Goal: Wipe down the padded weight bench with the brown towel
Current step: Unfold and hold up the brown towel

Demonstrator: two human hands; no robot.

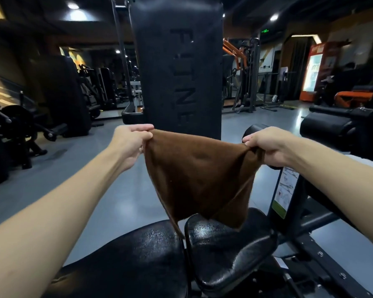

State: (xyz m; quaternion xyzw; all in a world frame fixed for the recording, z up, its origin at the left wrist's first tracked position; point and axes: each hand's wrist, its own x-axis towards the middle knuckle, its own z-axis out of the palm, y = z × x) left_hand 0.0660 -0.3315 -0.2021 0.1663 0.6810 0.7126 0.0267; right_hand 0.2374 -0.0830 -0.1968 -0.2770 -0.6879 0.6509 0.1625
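Brown towel point(199, 175), plain, hanging spread, creased

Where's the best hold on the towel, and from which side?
By its two top corners, one from each side, as the left hand and right hand pinch them now. The towel hangs spread between them, tapering to a loose bottom point over the seat pads, so that hold probably lets it drop flat onto them.
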